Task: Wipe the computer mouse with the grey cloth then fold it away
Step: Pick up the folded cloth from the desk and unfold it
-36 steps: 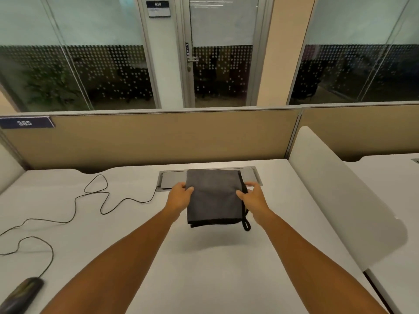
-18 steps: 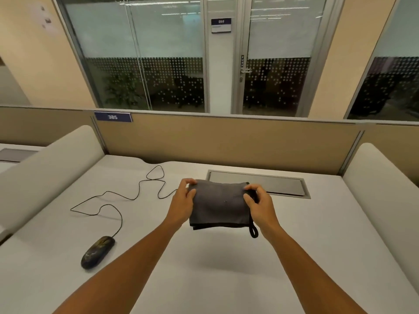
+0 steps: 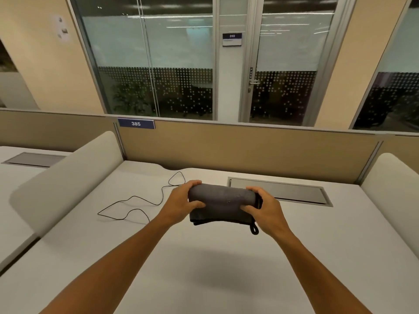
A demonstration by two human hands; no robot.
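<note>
Both hands, left (image 3: 181, 201) and right (image 3: 264, 206), clamp ends of the folded grey microfibre cloth (image 3: 223, 203) above the white bench (image 3: 204, 279), long axis running between them, mouse unseen.

white desk (image 3: 204, 279) | tan partition (image 3: 238, 150) | glass wall (image 3: 158, 64) | door (image 3: 283, 64)

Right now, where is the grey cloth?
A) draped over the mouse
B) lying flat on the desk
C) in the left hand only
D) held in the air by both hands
D: the left hand and right hand grip opposite ends of the folded grey cloth, and its shadow falls on the desk below.
</note>
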